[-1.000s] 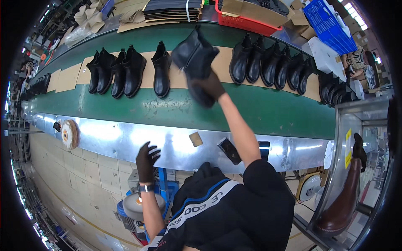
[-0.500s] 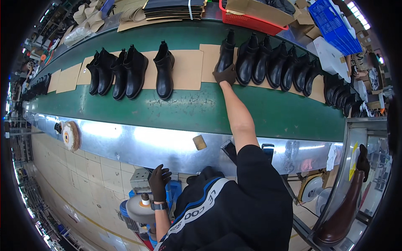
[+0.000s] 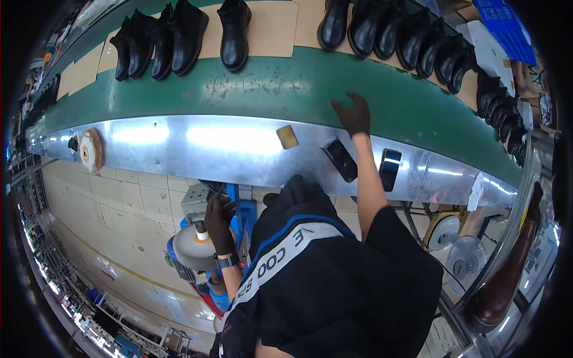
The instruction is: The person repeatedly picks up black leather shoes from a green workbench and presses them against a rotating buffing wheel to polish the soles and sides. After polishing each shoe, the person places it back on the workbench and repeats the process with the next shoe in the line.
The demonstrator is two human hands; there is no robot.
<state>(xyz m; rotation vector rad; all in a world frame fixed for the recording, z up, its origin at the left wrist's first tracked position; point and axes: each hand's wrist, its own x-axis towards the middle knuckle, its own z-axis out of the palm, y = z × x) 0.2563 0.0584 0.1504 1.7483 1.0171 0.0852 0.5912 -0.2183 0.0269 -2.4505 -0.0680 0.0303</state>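
Note:
My right hand (image 3: 356,114), in a dark glove, is over the near edge of the green belt (image 3: 268,95) with thumb and fingers apart and nothing in it. Beyond it a black ankle boot (image 3: 333,25) stands on brown cardboard at the left end of a row of several boots. Another black boot (image 3: 234,36) stands alone further left, beside a group of several more (image 3: 186,39). My left hand (image 3: 220,218), gloved too, hangs low beside a polishing wheel (image 3: 194,244), its fingers loosely spread and holding nothing.
A shiny metal ledge (image 3: 227,143) runs along the belt's near side. On it lie a tan block (image 3: 287,136), a black phone-like device (image 3: 340,159) and a second one (image 3: 390,170). A round buffing wheel (image 3: 91,150) sits at the left; a white fan (image 3: 466,262) stands below right.
My right hand has let go of the boot at the row's left end and drawn back toward me. The view has tipped down, so the boots appear higher. My left hand stays low.

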